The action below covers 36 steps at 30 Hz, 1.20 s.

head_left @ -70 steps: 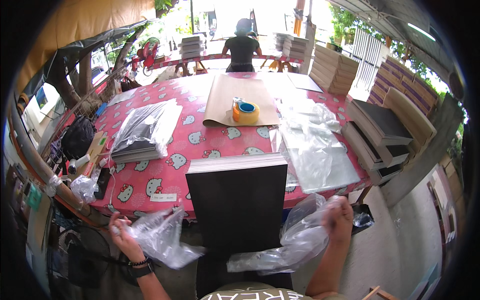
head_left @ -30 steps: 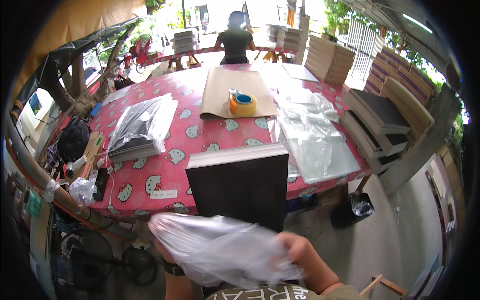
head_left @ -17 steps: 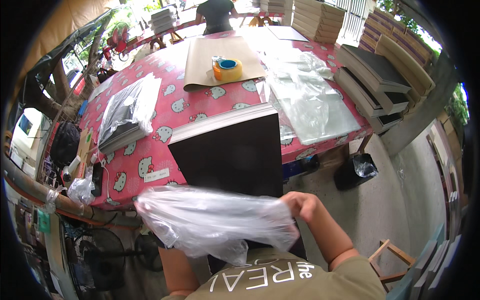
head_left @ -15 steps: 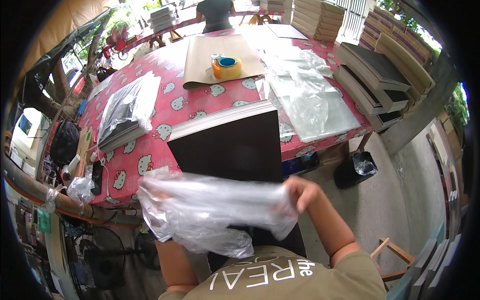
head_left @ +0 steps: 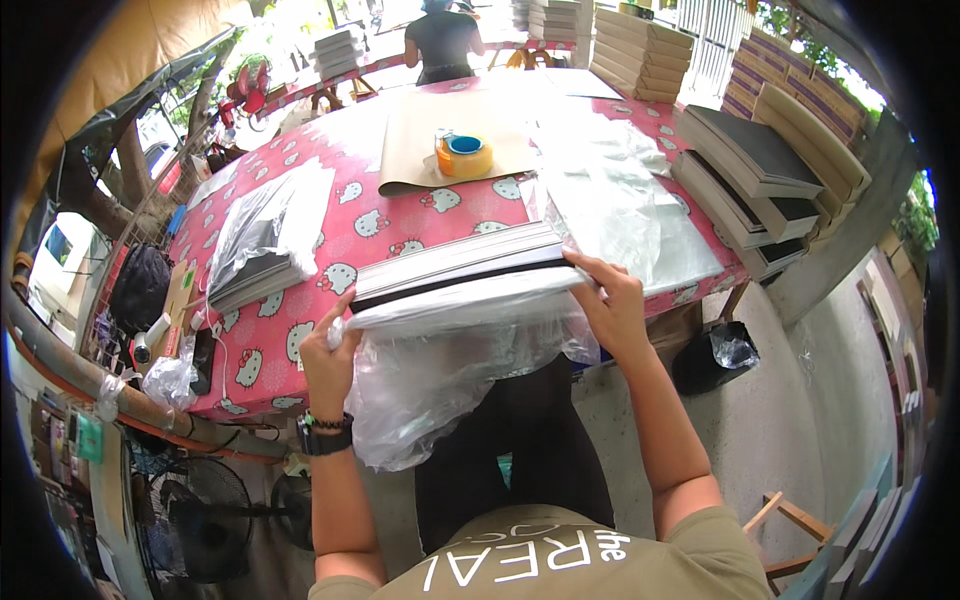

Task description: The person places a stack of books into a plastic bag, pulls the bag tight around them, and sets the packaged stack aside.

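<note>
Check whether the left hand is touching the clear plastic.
Touching. The head view shows the left hand with clear plastic gathered in its fingers.

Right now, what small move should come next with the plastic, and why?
Perhaps ease the clear plastic bag over the black-covered book: the left hand and right hand hold the plastic near the book's corners, and the white page edge shows uncovered.

Tape and stacked cartons mark a workshop.

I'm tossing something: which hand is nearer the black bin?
Right. The right hand is above and left of the bin; the left hand is farther off, at the left end of the plastic.
</note>
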{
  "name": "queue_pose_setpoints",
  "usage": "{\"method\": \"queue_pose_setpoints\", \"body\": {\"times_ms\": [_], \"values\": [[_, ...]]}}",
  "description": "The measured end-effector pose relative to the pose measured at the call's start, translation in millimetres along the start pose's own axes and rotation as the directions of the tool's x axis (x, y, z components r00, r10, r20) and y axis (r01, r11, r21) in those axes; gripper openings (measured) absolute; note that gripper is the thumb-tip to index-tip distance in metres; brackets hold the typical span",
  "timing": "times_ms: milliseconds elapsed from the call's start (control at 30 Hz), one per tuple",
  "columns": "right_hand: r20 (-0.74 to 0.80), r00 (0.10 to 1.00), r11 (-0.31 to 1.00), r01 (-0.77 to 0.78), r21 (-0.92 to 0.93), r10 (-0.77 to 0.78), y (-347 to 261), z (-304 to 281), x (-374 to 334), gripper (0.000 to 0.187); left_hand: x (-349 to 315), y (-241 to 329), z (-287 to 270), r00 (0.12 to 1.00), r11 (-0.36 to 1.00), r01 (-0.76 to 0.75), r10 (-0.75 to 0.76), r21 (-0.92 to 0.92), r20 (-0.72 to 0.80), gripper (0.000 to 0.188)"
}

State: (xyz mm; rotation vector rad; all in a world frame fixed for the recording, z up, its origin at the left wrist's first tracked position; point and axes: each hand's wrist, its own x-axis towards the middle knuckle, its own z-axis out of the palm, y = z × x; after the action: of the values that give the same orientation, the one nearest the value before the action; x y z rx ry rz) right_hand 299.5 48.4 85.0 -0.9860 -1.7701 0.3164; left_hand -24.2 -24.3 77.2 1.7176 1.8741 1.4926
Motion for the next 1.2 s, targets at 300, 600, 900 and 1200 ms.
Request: {"method": "queue_pose_setpoints", "body": {"times_ms": [300, 600, 900, 1200], "values": [[0.645, 0.645, 0.261, -0.760, 0.595, 0.409, -24.5, -41.4, -0.2, 0.014, -26.5, 43.1, -21.9, 0.939, 0.945, -0.279, 0.306, 0.169, -0.159, 0.019], [0.807, 0.528, 0.038, -0.842, 0.538, 0.266, -9.7, -30.1, -36.7, 0.034, -59.2, 35.9, -55.4, 0.851, 0.512, 0.507, -0.422, -0.694, 0.311, 0.017], [0.805, 0.456, -0.040, -0.861, 0.507, 0.379, 60.3, -43.8, -179.0, 0.017, -162.5, -92.0, -15.7, 0.398, 0.571, 0.821, -0.537, -0.027, 0.743, 0.016], [0.499, 0.490, 0.490, -0.860, 0.144, 0.715, 157.6, 33.3, -285.0, 0.016, -228.6, -178.6, 58.1, 0.471, 0.625, 0.779, -0.631, 0.045, 0.617, 0.030]]}}
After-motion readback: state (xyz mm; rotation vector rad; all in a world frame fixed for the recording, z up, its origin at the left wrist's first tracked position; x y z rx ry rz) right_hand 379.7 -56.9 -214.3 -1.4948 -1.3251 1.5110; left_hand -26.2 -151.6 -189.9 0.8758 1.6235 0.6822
